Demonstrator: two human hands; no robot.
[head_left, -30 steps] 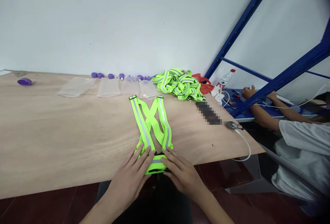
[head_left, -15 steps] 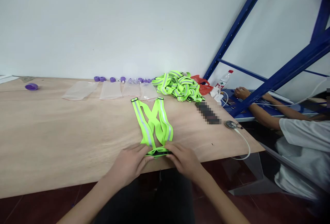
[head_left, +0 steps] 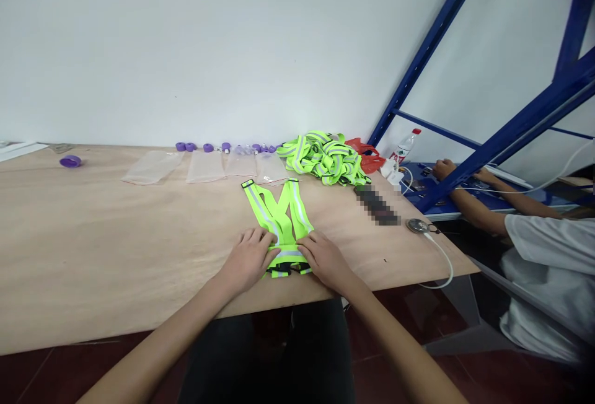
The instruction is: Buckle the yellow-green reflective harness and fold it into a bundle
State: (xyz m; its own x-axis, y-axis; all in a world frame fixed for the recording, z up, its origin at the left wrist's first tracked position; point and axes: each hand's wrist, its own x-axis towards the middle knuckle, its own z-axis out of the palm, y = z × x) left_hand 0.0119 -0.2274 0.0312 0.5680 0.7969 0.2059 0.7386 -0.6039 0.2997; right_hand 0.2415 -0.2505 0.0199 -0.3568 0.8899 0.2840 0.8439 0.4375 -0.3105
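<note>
A neon-yellow reflective vest (head_left: pixel 281 213) made of straps with silver stripes lies on the wooden table (head_left: pixel 116 249). Its shoulder straps reach away from me, each with a black buckle at the far end. The waist band is folded across the near end, with black parts showing below it. At the left end of this fold, the fingers of my left hand (head_left: pixel 247 259) are closed on the band. My right hand (head_left: pixel 326 259) pinches its right end. Both thumbs lie toward the middle, and the fingertips are partly hidden in the fabric.
A heap of similar vests (head_left: pixel 320 157) lies at the back, beside a red bag (head_left: pixel 369 159). Left of it are several clear plastic bags (head_left: pixel 204 167) and purple caps (head_left: pixel 207 148). A blurred dark object (head_left: pixel 375 204) and a round corded device (head_left: pixel 417 225) lie right. A co-worker's arm (head_left: pixel 478 209) is beyond the blue frame.
Both hands have moved away from me, up the vest. The waist band now lies flatter and folded over the lower straps, its silver stripe showing, and the visible straps are shorter.
</note>
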